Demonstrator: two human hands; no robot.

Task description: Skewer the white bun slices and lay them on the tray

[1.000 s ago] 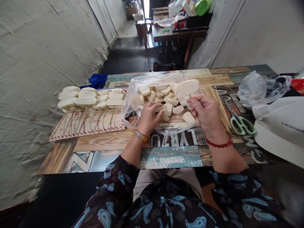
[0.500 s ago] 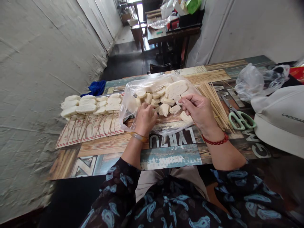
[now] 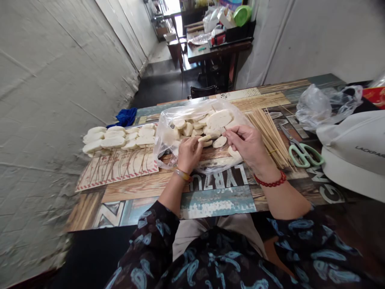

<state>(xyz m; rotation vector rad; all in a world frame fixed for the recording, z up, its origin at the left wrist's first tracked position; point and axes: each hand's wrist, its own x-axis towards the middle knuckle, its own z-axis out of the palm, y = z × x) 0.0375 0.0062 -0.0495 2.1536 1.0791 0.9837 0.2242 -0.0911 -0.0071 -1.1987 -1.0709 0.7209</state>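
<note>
My left hand [image 3: 190,153] pinches a pale slice of what looks like steamed bun [image 3: 205,138], held on edge at the fingertips. Opposite it, my right hand [image 3: 247,145] is closed with thumb and forefinger together around a thin bamboo skewer, mostly hidden by the fingers. More bun slices [image 3: 219,119] lie heaped on a spread clear plastic bag [image 3: 166,120] between and behind my hands. To the left, skewered slices [image 3: 113,142] rest in rows on a printed paper sheet [image 3: 128,163], sticks pointing toward me. Loose bamboo skewers [image 3: 268,134] lie right of the bag.
Green-handled scissors [image 3: 304,155] lie right of the skewers, beside a white cap [image 3: 355,150]. A crumpled plastic bag [image 3: 315,105] sits behind them. A blue cloth [image 3: 125,117] is at the back left, near the wall [image 3: 54,108]. Another table [image 3: 219,50] stands beyond.
My left hand has come out of the slice pile with a slice and moved right, closer to my right hand. The right hand keeps its pinch, slightly lower. The view has shifted a little.
</note>
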